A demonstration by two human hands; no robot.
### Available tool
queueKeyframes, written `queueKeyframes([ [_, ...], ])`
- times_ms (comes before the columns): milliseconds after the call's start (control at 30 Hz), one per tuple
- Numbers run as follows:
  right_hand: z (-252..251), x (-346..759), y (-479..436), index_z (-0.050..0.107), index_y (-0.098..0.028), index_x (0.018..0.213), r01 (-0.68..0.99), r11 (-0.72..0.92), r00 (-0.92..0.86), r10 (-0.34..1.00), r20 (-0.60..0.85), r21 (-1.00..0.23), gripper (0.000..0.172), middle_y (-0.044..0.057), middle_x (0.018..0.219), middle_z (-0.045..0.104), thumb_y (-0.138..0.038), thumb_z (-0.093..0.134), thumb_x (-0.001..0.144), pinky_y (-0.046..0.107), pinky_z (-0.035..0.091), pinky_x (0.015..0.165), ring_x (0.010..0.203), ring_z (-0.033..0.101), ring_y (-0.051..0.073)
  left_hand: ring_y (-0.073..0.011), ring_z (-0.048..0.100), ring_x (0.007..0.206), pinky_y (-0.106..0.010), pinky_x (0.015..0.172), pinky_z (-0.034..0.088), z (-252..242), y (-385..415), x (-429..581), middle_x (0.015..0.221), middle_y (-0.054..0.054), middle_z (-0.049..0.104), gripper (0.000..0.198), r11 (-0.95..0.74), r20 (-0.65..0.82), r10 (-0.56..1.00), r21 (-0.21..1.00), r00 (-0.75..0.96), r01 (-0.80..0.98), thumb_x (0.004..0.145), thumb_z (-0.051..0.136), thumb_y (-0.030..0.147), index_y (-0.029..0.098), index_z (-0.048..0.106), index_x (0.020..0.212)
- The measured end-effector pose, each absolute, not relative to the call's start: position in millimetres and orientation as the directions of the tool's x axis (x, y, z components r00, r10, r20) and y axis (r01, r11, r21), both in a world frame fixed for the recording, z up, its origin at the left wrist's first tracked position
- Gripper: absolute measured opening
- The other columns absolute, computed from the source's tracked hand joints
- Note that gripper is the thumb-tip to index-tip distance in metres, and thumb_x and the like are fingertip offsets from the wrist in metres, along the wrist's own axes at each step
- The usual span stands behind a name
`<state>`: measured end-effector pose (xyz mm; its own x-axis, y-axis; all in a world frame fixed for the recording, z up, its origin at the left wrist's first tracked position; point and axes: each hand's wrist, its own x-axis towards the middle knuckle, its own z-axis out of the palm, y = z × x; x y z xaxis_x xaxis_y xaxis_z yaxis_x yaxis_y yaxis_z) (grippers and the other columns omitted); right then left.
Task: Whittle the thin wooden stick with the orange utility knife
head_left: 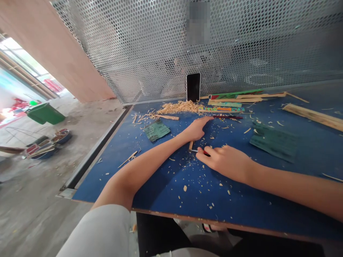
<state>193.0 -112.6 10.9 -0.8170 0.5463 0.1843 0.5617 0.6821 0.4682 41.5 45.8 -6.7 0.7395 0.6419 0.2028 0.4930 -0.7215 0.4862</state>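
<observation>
Shavings (179, 107) litter the blue tabletop (166, 194); before the phone (193, 87), the right hand (227, 159) holds a red-handled blade (206, 153) at a wooden strip (191, 145), likely light, stiff, best gripped clear of the edge. What the left hand (198, 129) grips, I can't tell.

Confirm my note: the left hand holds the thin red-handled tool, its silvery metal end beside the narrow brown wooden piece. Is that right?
The side is wrong: the head view shows the right hand holding the thin red-handled tool. The rest stands: its silvery metal end is beside the narrow brown wooden piece.
</observation>
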Motion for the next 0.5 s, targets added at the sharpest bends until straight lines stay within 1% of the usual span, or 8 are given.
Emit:
queueKeyframes([
  [167, 6.1, 200.0, -112.0, 0.056, -0.012, 0.128, 0.547, 0.701, -0.832, 0.516, 0.204, 0.458, 0.043, 0.005, 0.09, 0.068, -0.002, 0.052, 0.086, 0.033, 0.034, 0.052, 0.057, 0.066, 0.017, -0.0265, 0.051, 0.149, -0.047, 0.125, 0.042, -7.2, 47.3, 41.2, 0.159, -0.013, 0.056, 0.087, -0.721, 0.183, 0.637, 0.485, 0.749, 0.494, 0.071, 0.045, -0.009, 0.015, 0.046, 0.155],
  [333, 5.0, 209.0, -108.8, 0.057, -0.011, 0.127, 0.538, 0.703, -0.843, 0.458, 0.283, 0.464, 0.042, 0.005, 0.091, 0.069, -0.001, 0.051, 0.087, 0.032, 0.032, 0.053, 0.059, 0.064, 0.016, -0.0256, 0.051, 0.149, -0.044, 0.125, 0.042, -8.8, 47.9, 41.4, 0.158, -0.016, 0.055, 0.084, -0.728, 0.187, 0.636, 0.468, 0.749, 0.501, 0.073, 0.044, -0.009, 0.011, 0.045, 0.155],
  [500, 8.0, 210.3, -105.2, 0.058, -0.012, 0.127, 0.528, 0.716, -0.849, 0.432, 0.304, 0.458, 0.038, 0.004, 0.088, 0.068, -0.001, 0.049, 0.091, 0.032, 0.029, 0.053, 0.059, 0.061, 0.015, -0.0251, 0.05, 0.15, -0.042, 0.123, 0.043, -8.7, 47.7, 42.1, 0.159, -0.015, 0.054, 0.083, -0.736, 0.181, 0.63, 0.449, 0.755, 0.506, 0.074, 0.044, -0.009, 0.012, 0.045, 0.154],
])
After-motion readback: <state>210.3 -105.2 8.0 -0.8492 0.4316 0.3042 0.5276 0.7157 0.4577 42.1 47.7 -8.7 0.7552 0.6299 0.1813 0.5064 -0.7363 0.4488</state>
